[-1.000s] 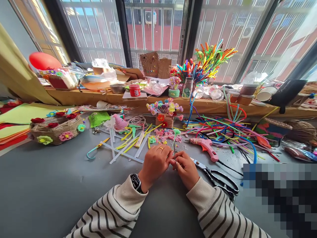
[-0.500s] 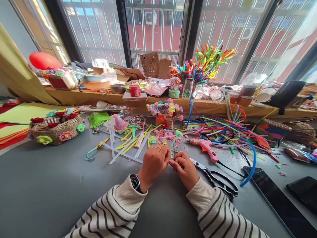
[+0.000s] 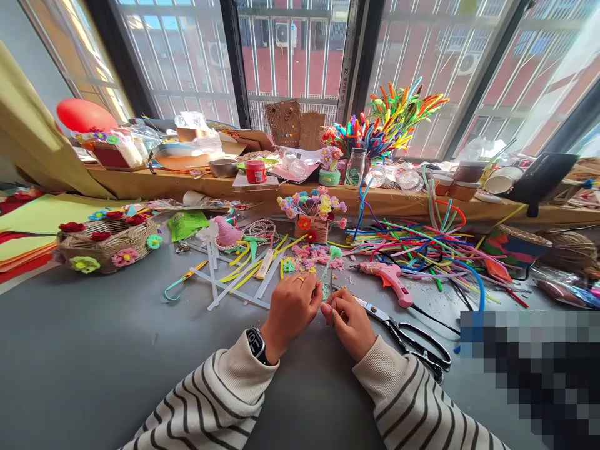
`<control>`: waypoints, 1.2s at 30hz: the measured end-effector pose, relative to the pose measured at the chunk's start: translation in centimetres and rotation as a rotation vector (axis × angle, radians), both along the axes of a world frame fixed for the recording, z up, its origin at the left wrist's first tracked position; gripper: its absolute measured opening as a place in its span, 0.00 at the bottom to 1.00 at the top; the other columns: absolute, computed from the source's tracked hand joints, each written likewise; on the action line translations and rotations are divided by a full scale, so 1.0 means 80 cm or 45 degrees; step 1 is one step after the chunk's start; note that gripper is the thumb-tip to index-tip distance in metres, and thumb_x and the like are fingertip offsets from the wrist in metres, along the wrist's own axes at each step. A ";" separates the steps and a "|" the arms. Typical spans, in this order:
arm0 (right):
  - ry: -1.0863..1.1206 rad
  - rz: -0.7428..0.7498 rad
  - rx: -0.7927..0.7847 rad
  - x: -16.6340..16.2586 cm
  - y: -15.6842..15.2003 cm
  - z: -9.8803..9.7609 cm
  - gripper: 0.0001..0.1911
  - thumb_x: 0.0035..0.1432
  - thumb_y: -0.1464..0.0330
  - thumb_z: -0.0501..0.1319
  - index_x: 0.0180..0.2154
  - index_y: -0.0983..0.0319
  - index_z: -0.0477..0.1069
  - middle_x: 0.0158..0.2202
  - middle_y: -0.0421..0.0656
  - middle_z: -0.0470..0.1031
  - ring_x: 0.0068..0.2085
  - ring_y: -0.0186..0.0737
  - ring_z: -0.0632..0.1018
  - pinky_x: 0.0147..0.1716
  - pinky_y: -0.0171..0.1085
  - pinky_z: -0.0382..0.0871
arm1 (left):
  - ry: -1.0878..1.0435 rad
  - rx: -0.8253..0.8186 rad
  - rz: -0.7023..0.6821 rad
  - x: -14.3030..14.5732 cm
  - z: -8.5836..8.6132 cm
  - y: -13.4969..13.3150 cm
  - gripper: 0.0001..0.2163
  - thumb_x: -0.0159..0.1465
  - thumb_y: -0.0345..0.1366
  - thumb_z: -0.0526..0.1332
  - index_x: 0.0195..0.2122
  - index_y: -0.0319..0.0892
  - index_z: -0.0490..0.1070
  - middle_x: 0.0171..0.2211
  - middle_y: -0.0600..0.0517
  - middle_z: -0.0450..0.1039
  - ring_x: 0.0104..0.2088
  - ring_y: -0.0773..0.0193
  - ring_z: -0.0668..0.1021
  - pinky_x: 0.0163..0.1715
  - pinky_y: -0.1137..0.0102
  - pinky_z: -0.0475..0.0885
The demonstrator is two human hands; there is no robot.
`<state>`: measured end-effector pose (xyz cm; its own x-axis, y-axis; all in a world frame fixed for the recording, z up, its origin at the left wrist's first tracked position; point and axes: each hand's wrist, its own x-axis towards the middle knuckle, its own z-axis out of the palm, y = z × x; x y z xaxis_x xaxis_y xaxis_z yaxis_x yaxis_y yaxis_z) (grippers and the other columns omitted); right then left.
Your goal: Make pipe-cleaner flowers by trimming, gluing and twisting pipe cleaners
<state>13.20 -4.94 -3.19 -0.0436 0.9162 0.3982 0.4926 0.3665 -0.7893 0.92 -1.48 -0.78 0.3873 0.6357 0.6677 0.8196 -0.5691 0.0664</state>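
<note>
My left hand (image 3: pixel 291 309) and my right hand (image 3: pixel 349 321) meet over the grey table (image 3: pixel 94 350), fingertips pinched together on a thin green pipe-cleaner stem (image 3: pixel 327 275) that rises to a small teal tuft (image 3: pixel 335 252). The left hand wears a ring and a watch (image 3: pixel 255 344) on the wrist. Both sleeves are striped cream and black. The stem's lower end is hidden between my fingers.
Black-handled scissors (image 3: pixel 407 337) lie just right of my right hand, a pink glue gun (image 3: pixel 391 278) beyond them. Loose pipe cleaners (image 3: pixel 422 247) spread at right, clear glue sticks (image 3: pixel 229 281) at left. A woven basket (image 3: pixel 105 244) with flowers sits far left; a small flower basket (image 3: pixel 313 219) stands behind.
My hands have barely shifted; the stem's teal tip leans slightly more to the right than a second ago.
</note>
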 end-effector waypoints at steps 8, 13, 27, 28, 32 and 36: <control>-0.068 -0.012 -0.008 0.001 0.002 -0.005 0.19 0.51 0.58 0.48 0.17 0.64 0.58 0.25 0.41 0.61 0.27 0.33 0.63 0.27 0.33 0.57 | -0.013 0.079 -0.072 0.001 0.005 -0.003 0.07 0.54 0.31 0.50 0.20 0.40 0.61 0.19 0.54 0.65 0.22 0.68 0.66 0.24 0.73 0.58; -0.091 -0.001 0.000 0.001 0.000 -0.005 0.19 0.51 0.58 0.48 0.17 0.64 0.59 0.24 0.41 0.60 0.27 0.33 0.63 0.27 0.33 0.58 | -0.035 0.125 -0.154 0.001 0.005 -0.003 0.05 0.54 0.30 0.51 0.21 0.40 0.61 0.19 0.55 0.65 0.23 0.69 0.67 0.25 0.73 0.59; -0.132 -0.035 0.043 0.004 0.002 -0.006 0.18 0.52 0.61 0.50 0.15 0.63 0.60 0.19 0.39 0.62 0.23 0.31 0.64 0.24 0.31 0.57 | -0.018 0.017 -0.196 -0.002 0.004 -0.002 0.06 0.56 0.32 0.49 0.23 0.40 0.61 0.20 0.54 0.65 0.24 0.69 0.67 0.25 0.73 0.59; -0.128 -0.034 0.044 0.004 0.003 -0.007 0.18 0.52 0.61 0.50 0.15 0.63 0.60 0.19 0.39 0.62 0.23 0.31 0.64 0.24 0.31 0.58 | -0.032 0.014 -0.187 -0.001 0.004 -0.001 0.06 0.56 0.32 0.49 0.23 0.40 0.61 0.20 0.54 0.65 0.23 0.69 0.67 0.25 0.73 0.59; -0.106 -0.016 0.033 0.005 0.004 -0.007 0.18 0.51 0.62 0.51 0.14 0.63 0.59 0.19 0.39 0.62 0.23 0.31 0.65 0.25 0.31 0.58 | -0.091 -0.014 -0.129 -0.002 0.002 0.000 0.07 0.56 0.33 0.49 0.23 0.40 0.61 0.19 0.55 0.65 0.22 0.69 0.67 0.24 0.74 0.59; -0.086 -0.019 -0.002 0.003 0.001 -0.004 0.19 0.51 0.60 0.50 0.14 0.63 0.58 0.17 0.39 0.60 0.21 0.31 0.63 0.23 0.31 0.57 | -0.131 -0.062 -0.071 -0.003 0.001 0.000 0.07 0.56 0.34 0.48 0.23 0.40 0.61 0.19 0.54 0.65 0.22 0.69 0.66 0.24 0.74 0.59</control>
